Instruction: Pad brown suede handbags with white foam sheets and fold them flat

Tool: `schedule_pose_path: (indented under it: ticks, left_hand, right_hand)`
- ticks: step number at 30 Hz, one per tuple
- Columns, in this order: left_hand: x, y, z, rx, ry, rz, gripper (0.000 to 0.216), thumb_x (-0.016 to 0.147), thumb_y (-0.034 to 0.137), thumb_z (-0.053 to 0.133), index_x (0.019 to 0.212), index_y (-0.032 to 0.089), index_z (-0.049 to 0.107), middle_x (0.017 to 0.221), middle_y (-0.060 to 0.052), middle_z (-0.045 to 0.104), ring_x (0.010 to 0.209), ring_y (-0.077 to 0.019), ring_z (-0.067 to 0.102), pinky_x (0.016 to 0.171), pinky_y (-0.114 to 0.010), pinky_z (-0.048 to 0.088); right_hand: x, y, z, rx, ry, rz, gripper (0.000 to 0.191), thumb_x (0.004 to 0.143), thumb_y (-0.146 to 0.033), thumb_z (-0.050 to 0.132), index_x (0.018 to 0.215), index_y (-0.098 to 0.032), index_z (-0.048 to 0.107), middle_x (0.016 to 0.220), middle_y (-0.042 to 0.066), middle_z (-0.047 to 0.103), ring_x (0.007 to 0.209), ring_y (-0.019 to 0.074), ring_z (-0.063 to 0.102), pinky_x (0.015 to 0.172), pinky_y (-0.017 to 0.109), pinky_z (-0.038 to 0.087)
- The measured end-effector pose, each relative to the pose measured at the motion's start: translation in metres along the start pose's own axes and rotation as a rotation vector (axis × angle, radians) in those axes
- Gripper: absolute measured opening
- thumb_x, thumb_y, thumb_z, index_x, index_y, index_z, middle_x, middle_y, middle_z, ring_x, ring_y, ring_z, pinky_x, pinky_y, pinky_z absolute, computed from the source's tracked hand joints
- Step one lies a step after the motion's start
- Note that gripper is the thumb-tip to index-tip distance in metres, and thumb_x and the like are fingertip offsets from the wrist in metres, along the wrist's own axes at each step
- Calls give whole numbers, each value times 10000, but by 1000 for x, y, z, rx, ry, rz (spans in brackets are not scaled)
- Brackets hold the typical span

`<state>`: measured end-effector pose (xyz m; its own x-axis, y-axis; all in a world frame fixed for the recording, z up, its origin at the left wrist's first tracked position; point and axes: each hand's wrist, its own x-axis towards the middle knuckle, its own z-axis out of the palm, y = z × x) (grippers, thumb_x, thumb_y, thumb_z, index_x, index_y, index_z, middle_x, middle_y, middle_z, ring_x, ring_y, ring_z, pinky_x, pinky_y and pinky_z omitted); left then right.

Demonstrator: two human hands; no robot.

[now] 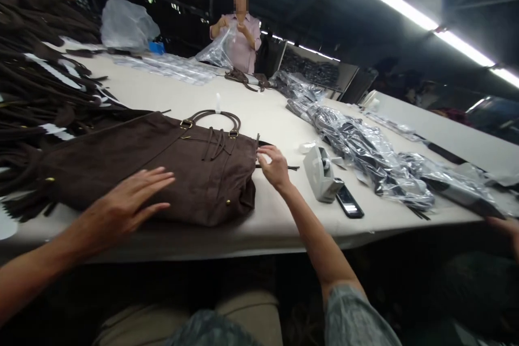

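A dark brown suede handbag (162,167) with two round handles and brass fittings lies flat on the white table (267,119) in front of me. My left hand (130,200) rests flat on the bag's near side with fingers stretched out. My right hand (274,167) is at the bag's right end, its fingers pinched on a thin dark strap (292,167) that sticks out over the table.
A white tape dispenser (320,173) and a black phone (349,203) lie right of my right hand. Plastic-wrapped dark items (365,151) run along the right. Brown bags and straps (36,81) pile at the left. Across the table a person (240,32) handles a clear plastic bag.
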<state>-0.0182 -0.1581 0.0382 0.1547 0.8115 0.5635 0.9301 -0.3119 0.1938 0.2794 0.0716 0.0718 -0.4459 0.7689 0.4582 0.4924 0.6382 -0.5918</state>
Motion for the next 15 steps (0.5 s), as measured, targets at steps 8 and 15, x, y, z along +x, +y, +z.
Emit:
schedule_pose_path:
  ticks: [8,15]
  left_hand:
    - [-42,-113,-22,300,-148,69,772,825,781,375,1303,216,595,1309,22,634,1316,-252,502,1124,-557,325]
    - [-29,-75,-37,310,-85,41,798,810,832,370,1211,210,669,1158,-15,678,1101,-194,595,1061,-517,431]
  right_hand:
    - [-76,-50,13,-87,-360,-531,382,848,-496,719,1058,-180,675,1089,111,650,1144,280,533,1142,483,294]
    - [-60,-21,-34,-189,-465,-445,376,745,-413,838,864,-182,565,914,70,571,895,238,497,795,350,445]
